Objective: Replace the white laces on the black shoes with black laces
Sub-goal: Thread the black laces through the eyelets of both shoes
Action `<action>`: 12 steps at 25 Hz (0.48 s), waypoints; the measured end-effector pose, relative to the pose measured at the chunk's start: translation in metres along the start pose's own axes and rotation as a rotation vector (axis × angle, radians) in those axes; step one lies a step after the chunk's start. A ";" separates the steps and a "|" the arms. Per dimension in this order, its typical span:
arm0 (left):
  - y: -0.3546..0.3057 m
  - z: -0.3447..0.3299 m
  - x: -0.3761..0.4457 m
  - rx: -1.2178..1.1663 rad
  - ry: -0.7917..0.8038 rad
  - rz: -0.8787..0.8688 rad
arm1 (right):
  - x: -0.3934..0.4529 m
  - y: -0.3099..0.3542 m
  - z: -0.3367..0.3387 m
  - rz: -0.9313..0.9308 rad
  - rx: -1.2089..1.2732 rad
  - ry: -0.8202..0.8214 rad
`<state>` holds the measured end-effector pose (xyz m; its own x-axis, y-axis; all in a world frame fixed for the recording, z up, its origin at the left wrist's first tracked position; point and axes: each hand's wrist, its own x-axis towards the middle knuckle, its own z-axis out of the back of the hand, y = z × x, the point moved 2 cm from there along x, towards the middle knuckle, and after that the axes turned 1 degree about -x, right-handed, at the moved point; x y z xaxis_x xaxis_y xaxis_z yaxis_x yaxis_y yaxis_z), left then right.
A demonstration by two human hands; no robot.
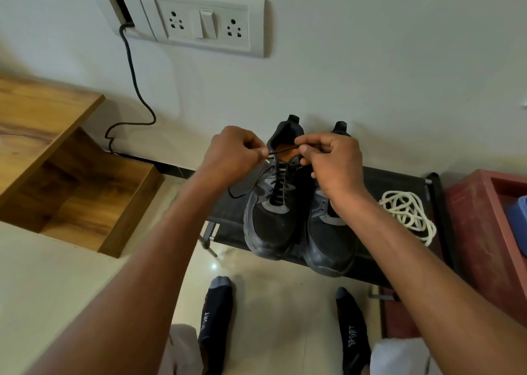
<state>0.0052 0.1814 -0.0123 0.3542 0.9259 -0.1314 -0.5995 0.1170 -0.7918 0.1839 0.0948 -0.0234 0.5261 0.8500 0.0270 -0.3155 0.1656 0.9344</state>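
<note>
Two black shoes stand side by side on a low black rack (393, 180), toes toward me. The left shoe (271, 223) carries a black lace (278, 187) threaded up its eyelets. My left hand (236, 152) and my right hand (330, 163) hover over its opening, each pinching an end of that black lace, which is stretched taut between them. A loose part of the lace loops off the shoe's left side. The right shoe (330, 243) is partly hidden under my right wrist. A pile of white laces (407, 215) lies on the rack to the right.
A wooden shelf unit (65, 175) stands at the left. A red box (490, 232) sits at the right of the rack. A black cable (134, 80) hangs from a wall socket plate (205, 23). My socked feet (216, 317) stand on the tiled floor.
</note>
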 end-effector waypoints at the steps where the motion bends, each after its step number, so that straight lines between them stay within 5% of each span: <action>1: -0.001 -0.004 0.001 -0.051 0.024 -0.015 | 0.002 0.001 -0.002 0.015 -0.007 0.022; 12: -0.011 -0.029 0.004 0.015 -0.080 -0.087 | 0.008 -0.007 -0.011 0.159 -0.229 0.043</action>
<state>0.0338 0.1736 -0.0217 0.3470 0.9377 -0.0142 -0.5798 0.2026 -0.7892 0.1815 0.1062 -0.0333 0.4235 0.8939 0.1470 -0.5640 0.1332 0.8149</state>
